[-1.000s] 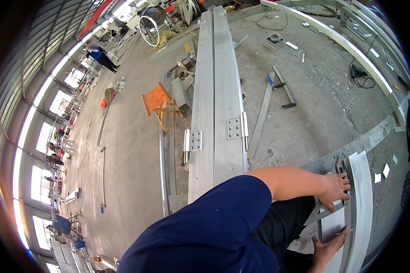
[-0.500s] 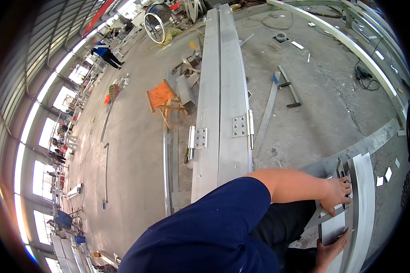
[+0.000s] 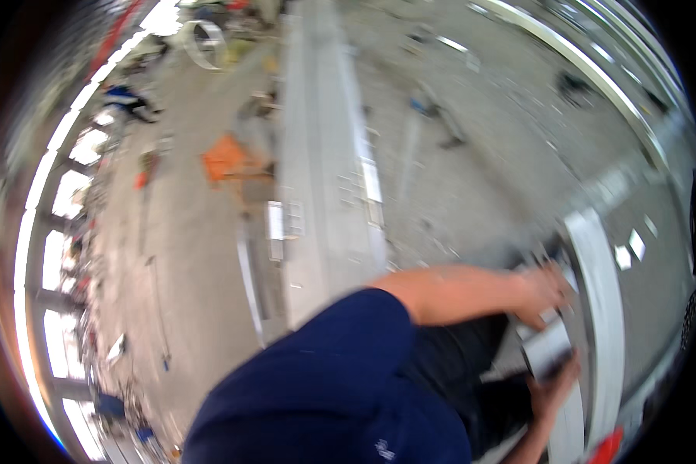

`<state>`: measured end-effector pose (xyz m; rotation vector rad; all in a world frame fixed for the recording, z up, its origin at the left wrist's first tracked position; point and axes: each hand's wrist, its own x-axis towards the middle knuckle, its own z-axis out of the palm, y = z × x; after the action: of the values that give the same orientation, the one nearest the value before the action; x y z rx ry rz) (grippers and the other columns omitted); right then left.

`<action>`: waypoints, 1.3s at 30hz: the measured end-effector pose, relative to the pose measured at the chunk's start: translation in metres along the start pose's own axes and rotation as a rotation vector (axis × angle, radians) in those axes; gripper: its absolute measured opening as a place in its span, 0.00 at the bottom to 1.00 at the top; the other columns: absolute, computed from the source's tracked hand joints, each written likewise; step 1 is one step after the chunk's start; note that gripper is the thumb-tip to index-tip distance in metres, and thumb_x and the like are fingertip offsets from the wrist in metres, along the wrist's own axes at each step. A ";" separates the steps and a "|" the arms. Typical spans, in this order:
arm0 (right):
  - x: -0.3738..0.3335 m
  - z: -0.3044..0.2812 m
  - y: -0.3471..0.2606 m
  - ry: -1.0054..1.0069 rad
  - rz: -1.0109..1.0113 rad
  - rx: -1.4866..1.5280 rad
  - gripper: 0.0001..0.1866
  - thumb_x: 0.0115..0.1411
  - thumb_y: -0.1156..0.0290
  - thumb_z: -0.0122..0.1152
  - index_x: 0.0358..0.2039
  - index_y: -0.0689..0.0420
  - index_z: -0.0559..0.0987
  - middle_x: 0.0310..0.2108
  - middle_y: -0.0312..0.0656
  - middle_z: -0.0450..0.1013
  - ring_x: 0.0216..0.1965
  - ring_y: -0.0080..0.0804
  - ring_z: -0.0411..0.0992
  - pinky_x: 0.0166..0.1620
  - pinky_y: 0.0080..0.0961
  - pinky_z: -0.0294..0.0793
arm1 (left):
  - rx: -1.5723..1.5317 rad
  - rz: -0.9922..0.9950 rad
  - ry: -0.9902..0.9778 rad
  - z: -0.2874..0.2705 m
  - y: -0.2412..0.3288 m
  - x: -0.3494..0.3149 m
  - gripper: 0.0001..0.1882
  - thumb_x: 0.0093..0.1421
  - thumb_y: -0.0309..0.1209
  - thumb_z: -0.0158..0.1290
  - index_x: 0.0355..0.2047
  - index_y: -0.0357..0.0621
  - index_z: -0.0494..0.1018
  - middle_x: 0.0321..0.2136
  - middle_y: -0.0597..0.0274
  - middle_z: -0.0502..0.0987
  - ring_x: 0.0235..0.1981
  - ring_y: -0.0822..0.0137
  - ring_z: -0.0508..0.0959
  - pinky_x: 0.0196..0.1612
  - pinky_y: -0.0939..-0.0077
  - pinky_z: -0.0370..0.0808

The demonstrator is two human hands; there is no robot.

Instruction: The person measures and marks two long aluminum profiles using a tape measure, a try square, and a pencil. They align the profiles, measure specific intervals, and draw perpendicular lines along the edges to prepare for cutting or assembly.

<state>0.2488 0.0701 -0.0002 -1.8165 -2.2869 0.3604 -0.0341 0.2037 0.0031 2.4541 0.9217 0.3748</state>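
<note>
Motion smears this head view. My left hand [image 3: 543,298], at the end of a bare forearm from a navy sleeve, curls over dark metal parts at the far end of a pale flat metal piece [image 3: 547,346]. What its fingers hold is too blurred to name. Nearer to me, my right hand [image 3: 553,387] is closed beside the same piece, fingers bent toward its edge; anything in them is hidden. Just right of both hands runs a long pale metal profile [image 3: 602,309].
A long metal beam [image 3: 321,155] with hinges crosses the middle. Left of it stands an orange folding stool [image 3: 228,158]. Tools [image 3: 441,120] lie on the floor beyond, and a red object [image 3: 607,447] shows at the lower right. A person [image 3: 127,100] is far left.
The whole view has swung, shifting the scene leftward and blurring it. Both hands remain at the metal piece, the right one now higher in the picture. A red object has come into view.
</note>
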 end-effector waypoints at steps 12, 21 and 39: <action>0.029 -0.026 -0.055 0.050 0.025 0.043 0.66 0.30 0.68 0.83 0.71 0.67 0.59 0.53 0.53 0.69 0.57 0.55 0.66 0.65 0.46 0.64 | 0.271 -0.023 -0.122 -0.058 -0.001 -0.004 0.39 0.65 0.58 0.54 0.68 0.46 0.67 0.58 0.49 0.73 0.63 0.50 0.70 0.69 0.51 0.58; 0.036 -0.021 -0.062 0.003 0.066 0.071 0.65 0.32 0.67 0.86 0.70 0.67 0.59 0.56 0.55 0.70 0.60 0.59 0.64 0.66 0.51 0.62 | 0.083 -0.079 -0.049 -0.086 -0.036 0.006 0.31 0.72 0.53 0.48 0.63 0.42 0.72 0.54 0.48 0.79 0.60 0.47 0.75 0.69 0.55 0.63; 0.037 -0.019 -0.059 -0.005 0.096 0.121 0.62 0.36 0.64 0.84 0.71 0.63 0.60 0.61 0.52 0.68 0.64 0.56 0.63 0.68 0.48 0.61 | 0.222 -0.125 -0.234 -0.086 -0.050 0.004 0.22 0.73 0.47 0.47 0.60 0.51 0.75 0.51 0.56 0.79 0.60 0.54 0.74 0.66 0.58 0.67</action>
<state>0.1912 0.0949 0.0366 -1.8710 -2.1354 0.5074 -0.0932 0.2688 0.0496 2.5508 1.0547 -0.0618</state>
